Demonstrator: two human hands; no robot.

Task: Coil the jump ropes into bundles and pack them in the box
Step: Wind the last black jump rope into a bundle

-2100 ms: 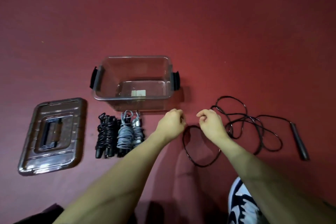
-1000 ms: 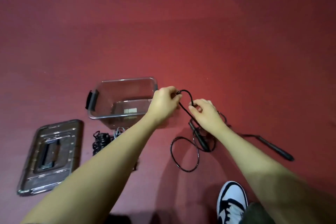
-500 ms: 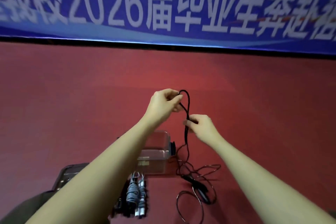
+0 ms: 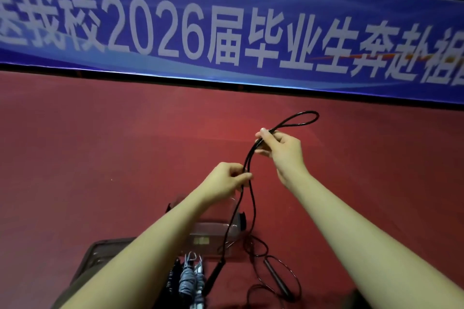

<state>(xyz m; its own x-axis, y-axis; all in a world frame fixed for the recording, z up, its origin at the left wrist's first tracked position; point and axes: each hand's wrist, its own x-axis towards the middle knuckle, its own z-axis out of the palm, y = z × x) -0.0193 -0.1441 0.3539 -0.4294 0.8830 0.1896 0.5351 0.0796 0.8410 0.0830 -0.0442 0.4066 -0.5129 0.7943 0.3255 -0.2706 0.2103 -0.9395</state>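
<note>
Head view: dark plastic lid (image 4: 100, 256) left of clear plastic box (image 4: 213, 231); coiled rope bundles (image 4: 187, 278) just before it. Left hand (image 4: 226, 180) pinches thin black jump rope (image 4: 251, 208) above box; right hand (image 4: 281, 148) grips its doubled loop higher, handles on red floor (image 4: 100, 158).

1. The thin black jump rope (image 4: 251, 158) has a smooth, glossy cord that catches light along its loop.
2. Its slim black handles (image 4: 277, 280) look like matt plastic.
3. The clear rectangular plastic box (image 4: 213, 231) is transparent and shiny, with black plastic latches.
4. The dark translucent plastic lid (image 4: 98, 258) shows a smooth, moulded surface.
5. The red floor (image 4: 100, 158) looks matt and even.
6. The blue banner with white characters (image 4: 226, 32) has a faint sheen.
7. The grey coiled rope bundle (image 4: 187, 276) looks like woven cord.
</note>
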